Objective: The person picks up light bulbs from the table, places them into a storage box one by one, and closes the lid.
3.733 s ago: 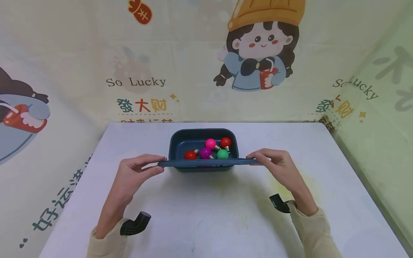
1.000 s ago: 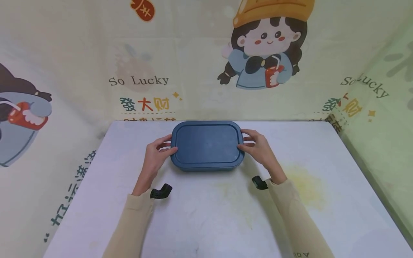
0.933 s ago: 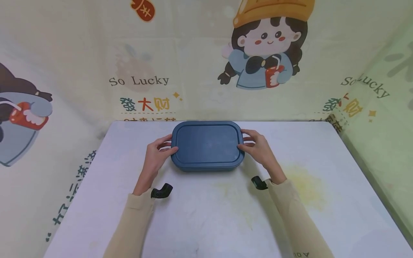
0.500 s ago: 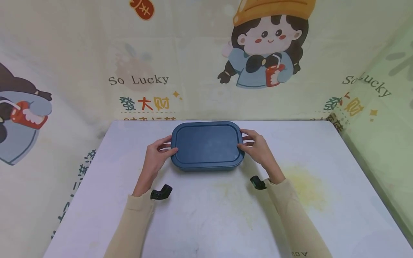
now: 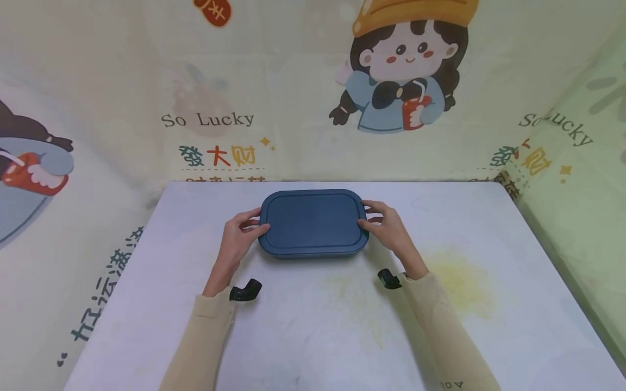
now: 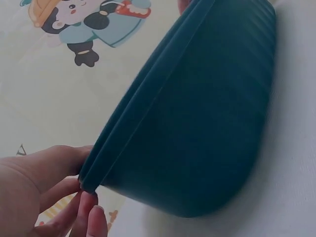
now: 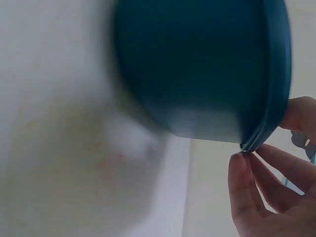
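Note:
A dark blue rectangular lid with rounded corners covers the matching box at the back middle of the table. In the head view the lid hides the box's inside. My left hand pinches the lid's left end, thumb on top and fingers under the rim, as the left wrist view shows. At the opposite end, my right hand pinches the rim the same way. The right wrist view shows the lid's edge along the top of the box wall, with fingertips right beneath it.
The white table carries a yellowish stain on the right. A printed cloth hangs behind and along both sides. Each sleeve cuff bears a black wrist device, the left one and the right one.
Earlier the lid was held edge-on above the open box of coloured light bulbs; now it covers the box. Over the last half second its far edge has dropped slightly in view.

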Tool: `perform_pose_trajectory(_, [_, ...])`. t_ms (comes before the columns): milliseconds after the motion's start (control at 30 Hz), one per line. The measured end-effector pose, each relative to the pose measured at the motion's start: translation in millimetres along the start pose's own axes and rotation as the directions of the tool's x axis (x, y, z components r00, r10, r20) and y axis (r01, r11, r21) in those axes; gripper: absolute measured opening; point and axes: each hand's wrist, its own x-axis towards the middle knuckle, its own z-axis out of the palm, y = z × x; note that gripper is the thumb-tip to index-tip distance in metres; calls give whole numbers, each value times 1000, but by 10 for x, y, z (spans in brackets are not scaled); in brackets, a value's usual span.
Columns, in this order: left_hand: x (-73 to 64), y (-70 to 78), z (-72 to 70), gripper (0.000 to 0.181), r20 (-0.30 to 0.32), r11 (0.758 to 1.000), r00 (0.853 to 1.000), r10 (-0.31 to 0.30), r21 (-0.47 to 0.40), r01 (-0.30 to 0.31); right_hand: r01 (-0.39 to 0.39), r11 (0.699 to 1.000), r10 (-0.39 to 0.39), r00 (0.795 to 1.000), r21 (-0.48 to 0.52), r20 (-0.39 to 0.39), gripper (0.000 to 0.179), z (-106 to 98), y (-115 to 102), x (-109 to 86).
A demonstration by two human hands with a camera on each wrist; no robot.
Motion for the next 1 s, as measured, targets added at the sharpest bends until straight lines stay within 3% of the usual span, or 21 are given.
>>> perform_pose_trajectory(533, [20,33,20,56,15,990,990,-137,-37,137,-18,999,18,1000,32,-2,56,49,70,-47])
perform_pose_trajectory(800, [67,37,53,58,43,993,992,-116,-20,117,21,999,-22,999,-44,-36,56,65,58,-23])
perform_pose_trajectory(1000, [84,96,63,57,14,999,999,-41,36,41,89,990,-98,992,-111,-81,58,25,16,-21])
